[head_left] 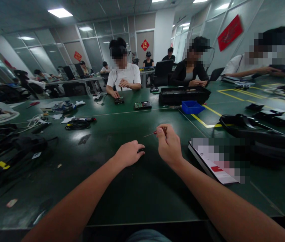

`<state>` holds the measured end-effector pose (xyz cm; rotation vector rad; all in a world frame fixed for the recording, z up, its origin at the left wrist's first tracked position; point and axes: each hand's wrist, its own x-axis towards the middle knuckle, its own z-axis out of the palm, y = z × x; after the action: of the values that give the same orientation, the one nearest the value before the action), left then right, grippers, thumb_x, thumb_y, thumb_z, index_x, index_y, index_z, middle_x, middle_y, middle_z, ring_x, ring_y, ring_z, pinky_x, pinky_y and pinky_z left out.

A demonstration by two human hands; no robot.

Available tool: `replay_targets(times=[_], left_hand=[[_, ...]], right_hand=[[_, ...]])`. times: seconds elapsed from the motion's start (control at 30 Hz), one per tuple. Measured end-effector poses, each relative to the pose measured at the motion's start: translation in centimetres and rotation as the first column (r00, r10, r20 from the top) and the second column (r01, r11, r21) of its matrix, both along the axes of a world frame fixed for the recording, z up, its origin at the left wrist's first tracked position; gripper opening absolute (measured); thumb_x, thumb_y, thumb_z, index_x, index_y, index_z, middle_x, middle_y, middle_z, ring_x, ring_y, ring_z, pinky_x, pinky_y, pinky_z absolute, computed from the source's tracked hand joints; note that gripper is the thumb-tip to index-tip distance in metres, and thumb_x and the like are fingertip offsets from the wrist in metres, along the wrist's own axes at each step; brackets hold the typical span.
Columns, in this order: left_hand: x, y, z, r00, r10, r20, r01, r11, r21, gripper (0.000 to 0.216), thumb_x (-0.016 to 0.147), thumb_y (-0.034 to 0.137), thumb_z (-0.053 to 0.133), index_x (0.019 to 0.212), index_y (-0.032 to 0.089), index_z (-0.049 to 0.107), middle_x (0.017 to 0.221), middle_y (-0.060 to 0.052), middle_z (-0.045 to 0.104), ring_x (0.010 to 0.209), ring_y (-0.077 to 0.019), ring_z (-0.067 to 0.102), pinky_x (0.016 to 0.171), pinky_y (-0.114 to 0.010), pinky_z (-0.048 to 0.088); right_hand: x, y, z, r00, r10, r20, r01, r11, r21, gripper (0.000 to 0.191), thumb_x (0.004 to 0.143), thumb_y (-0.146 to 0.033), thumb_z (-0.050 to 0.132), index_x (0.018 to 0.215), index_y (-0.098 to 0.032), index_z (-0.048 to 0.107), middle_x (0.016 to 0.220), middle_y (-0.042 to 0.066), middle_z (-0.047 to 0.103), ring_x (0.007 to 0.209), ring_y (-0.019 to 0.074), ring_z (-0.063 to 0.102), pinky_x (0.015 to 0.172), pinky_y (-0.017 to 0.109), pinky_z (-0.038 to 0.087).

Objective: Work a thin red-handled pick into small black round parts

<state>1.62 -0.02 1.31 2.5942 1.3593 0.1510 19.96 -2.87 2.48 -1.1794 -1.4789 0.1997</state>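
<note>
My right hand [170, 143] is closed around the reddish handle of a screwdriver [149, 135]. Its thin metal shaft points left, over the table and a little above my other hand. Fingers pinched, my left hand [129, 153] grips a small black object [140, 150] low over the green table [137, 195]. Most of that object is hidden by the fingers, so its kind cannot be told. The screwdriver tip is apart from it.
Ahead lie a green circuit-board device [142, 105], a blue bin [192, 107] and a long black tray [184, 95]. A white box [215, 163] lies beside my right forearm. Bundled cables [80, 123] are at left, black straps [253, 129] at right. Across the table, people work.
</note>
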Motion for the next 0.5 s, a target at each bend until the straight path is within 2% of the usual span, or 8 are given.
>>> replay_targets(times=[0.1,0.17,0.23,0.3,0.33,0.4,0.47,0.5], left_hand=[[0.1,0.2,-0.1,0.999,0.000,-0.049,0.000,1.000,0.004,0.037,0.098,0.038,0.047,0.120,0.022,0.071,0.107,-0.011,0.067,0.094,-0.0273,0.065,0.077,-0.037,0.050],[-0.2,0.4,0.0,1.000,0.003,-0.025,-0.003,1.000,0.000,0.036,0.097,0.036,0.047,0.115,0.021,0.073,0.104,-0.011,0.069,0.093,-0.0277,0.064,0.076,-0.038,0.049],[-0.6,0.7,0.2,0.995,0.014,0.094,-0.011,0.999,-0.033,0.033,0.096,0.037,0.049,0.109,0.021,0.075,0.103,-0.011,0.070,0.094,-0.0275,0.064,0.077,-0.037,0.048],[-1.5,1.0,0.7,0.943,0.109,0.314,-0.061,0.985,-0.159,0.031,0.094,0.039,0.053,0.105,0.022,0.076,0.098,-0.009,0.070,0.088,-0.0240,0.064,0.074,-0.034,0.047],[-2.1,1.1,0.9,0.875,0.204,0.439,-0.091,0.960,-0.265,0.030,0.093,0.040,0.055,0.104,0.021,0.075,0.094,-0.008,0.070,0.080,-0.0211,0.062,0.068,-0.031,0.046],[-3.6,1.3,1.5,0.641,0.434,0.633,-0.085,0.860,-0.503,0.030,0.091,0.043,0.057,0.102,0.019,0.073,0.085,-0.006,0.064,0.064,-0.0152,0.055,0.054,-0.026,0.039],[-5.6,1.4,2.3,0.366,0.608,0.704,0.007,0.755,-0.656,0.029,0.088,0.044,0.063,0.098,0.018,0.069,0.080,-0.003,0.058,0.056,-0.0109,0.049,0.047,-0.022,0.033],[-6.8,1.3,2.6,0.249,0.658,0.710,0.051,0.723,-0.688,0.028,0.087,0.043,0.067,0.095,0.017,0.066,0.079,-0.001,0.055,0.056,-0.0097,0.048,0.046,-0.020,0.033]], right_hand=[[0.0,0.0,0.0,1.000,0.013,0.001,-0.013,1.000,-0.006,0.017,0.102,-0.034,0.043,0.097,-0.023,0.055,0.081,0.002,0.066,0.073,0.0187,0.063,0.069,0.032,0.044],[0.0,-0.1,0.1,1.000,0.022,0.002,-0.022,1.000,-0.012,0.018,0.102,-0.034,0.043,0.097,-0.023,0.055,0.081,0.002,0.067,0.073,0.0188,0.064,0.069,0.032,0.044],[0.0,-0.1,0.1,1.000,0.024,0.002,-0.024,1.000,-0.018,0.018,0.102,-0.034,0.042,0.096,-0.023,0.055,0.082,0.002,0.066,0.074,0.0187,0.063,0.069,0.032,0.044],[0.0,-0.1,0.2,1.000,0.020,0.004,-0.020,0.999,-0.025,0.018,0.102,-0.033,0.042,0.096,-0.023,0.055,0.081,0.002,0.066,0.073,0.0186,0.063,0.069,0.032,0.044],[0.0,-0.1,0.2,1.000,0.020,0.005,-0.020,0.999,-0.031,0.018,0.102,-0.033,0.042,0.096,-0.022,0.055,0.081,0.003,0.066,0.073,0.0187,0.062,0.069,0.032,0.043],[0.0,-0.2,0.3,1.000,0.030,0.004,-0.030,0.999,-0.045,0.019,0.102,-0.033,0.042,0.096,-0.022,0.056,0.082,0.003,0.066,0.073,0.0188,0.062,0.069,0.033,0.043],[0.1,-0.3,0.4,0.999,0.038,0.003,-0.038,0.998,-0.056,0.020,0.102,-0.034,0.041,0.096,-0.022,0.056,0.082,0.003,0.066,0.073,0.0189,0.062,0.068,0.033,0.043],[0.1,-0.3,0.4,0.999,0.038,0.004,-0.038,0.998,-0.059,0.020,0.102,-0.034,0.041,0.097,-0.022,0.056,0.082,0.003,0.066,0.072,0.0189,0.062,0.068,0.033,0.043]])
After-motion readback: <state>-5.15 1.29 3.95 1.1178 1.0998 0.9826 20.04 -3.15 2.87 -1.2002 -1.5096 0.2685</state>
